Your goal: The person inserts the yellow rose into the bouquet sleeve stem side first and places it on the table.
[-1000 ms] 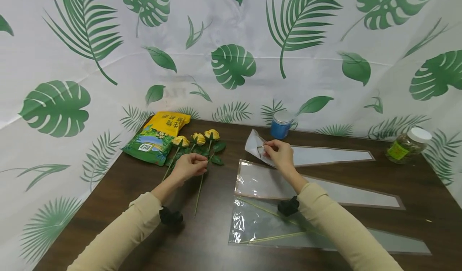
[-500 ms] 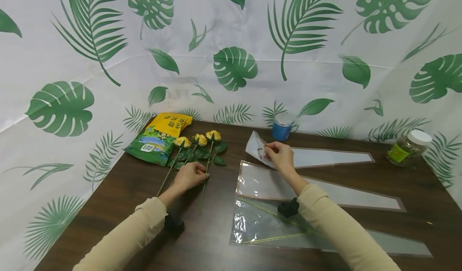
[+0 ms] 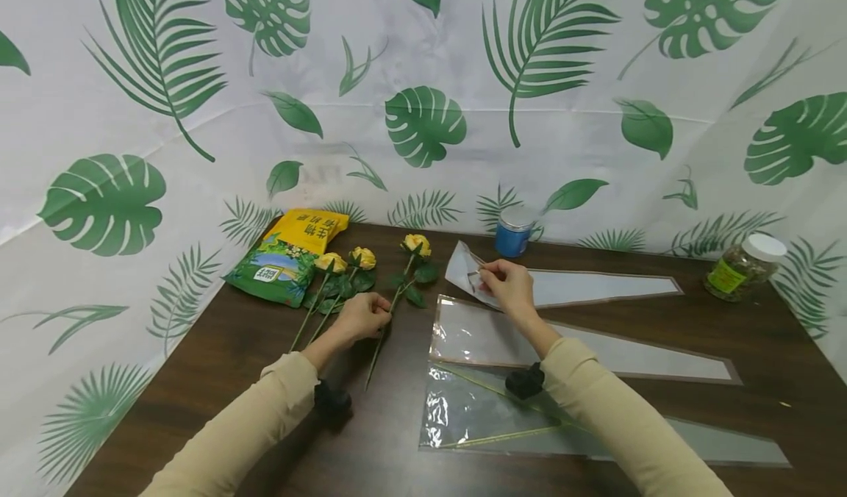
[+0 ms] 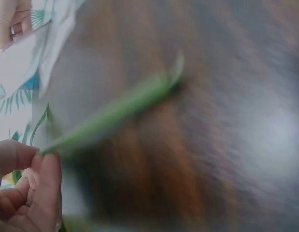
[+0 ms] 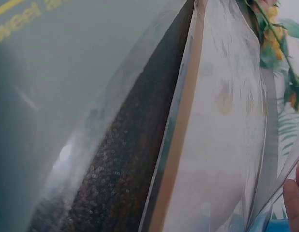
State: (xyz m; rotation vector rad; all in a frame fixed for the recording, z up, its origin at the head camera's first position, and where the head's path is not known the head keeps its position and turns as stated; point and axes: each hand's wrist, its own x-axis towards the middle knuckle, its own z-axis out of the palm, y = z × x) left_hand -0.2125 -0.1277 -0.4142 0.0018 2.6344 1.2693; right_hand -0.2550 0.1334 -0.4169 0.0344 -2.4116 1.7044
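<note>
My left hand (image 3: pixel 361 317) pinches the green stem of a yellow rose (image 3: pixel 417 245) between thumb and fingertips. In the left wrist view the cut end of that stem (image 4: pixel 115 114) points away from the fingers, blurred. Two more yellow roses (image 3: pixel 331 262) lie to the left, their stems partly behind the hand. My right hand (image 3: pixel 511 287) pinches the wide end of a white flower sleeve (image 3: pixel 598 286) with a brown border. That end is lifted off the table, its mouth facing left. Part of the right hand (image 5: pixel 294 191) shows at the right wrist view's edge.
Two more sleeves lie nearer me: a white one (image 3: pixel 651 359) and a greyish clear one (image 3: pixel 476 405) with yellow lines. A yellow and green bag (image 3: pixel 284 262) stands behind the roses. A blue jar (image 3: pixel 512 236) and a lidded jar (image 3: pixel 744 267) stand at the back.
My left hand has gripped one rose by its stem and moved it right, away from the other two. The right hand still holds the lifted sleeve end in the same place.
</note>
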